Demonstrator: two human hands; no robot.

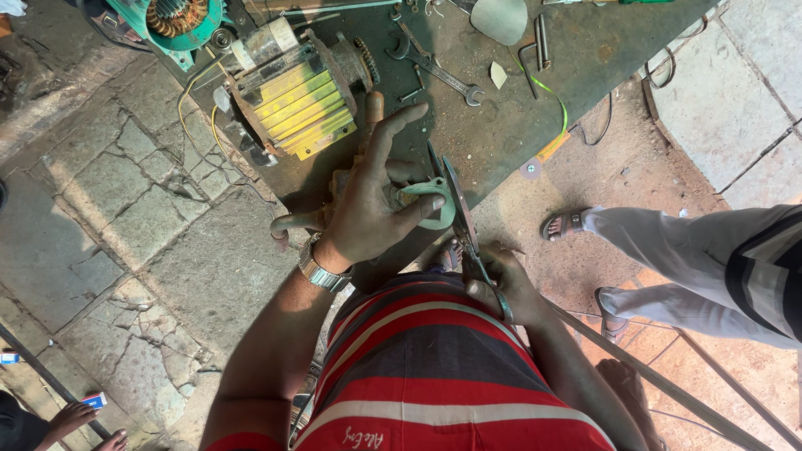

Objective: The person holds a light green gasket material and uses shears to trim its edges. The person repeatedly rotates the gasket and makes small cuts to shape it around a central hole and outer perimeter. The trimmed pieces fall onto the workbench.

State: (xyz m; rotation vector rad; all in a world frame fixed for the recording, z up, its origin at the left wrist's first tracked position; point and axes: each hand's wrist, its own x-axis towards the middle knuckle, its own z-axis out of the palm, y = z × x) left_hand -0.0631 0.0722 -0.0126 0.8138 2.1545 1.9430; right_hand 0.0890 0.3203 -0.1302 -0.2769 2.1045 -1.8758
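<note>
My left hand (376,205) holds a curved strip of pale sheet material (434,200), fingers spread, index finger pointing up. A metal watch sits on that wrist. My right hand (501,288) grips the handles of large metal shears (459,213), whose blades run up into the pale strip. Both hands hover above the near edge of a dark, greasy workbench (501,125). My red striped shirt fills the bottom of the view.
On the bench lie a yellow-finned electric motor (296,96), a spanner (439,71), an oval metal piece (499,18) and small tools. Another person in grey trousers and sandals (668,242) stands at right. Cracked stone paving lies left; another person's hand (71,418) is at bottom left.
</note>
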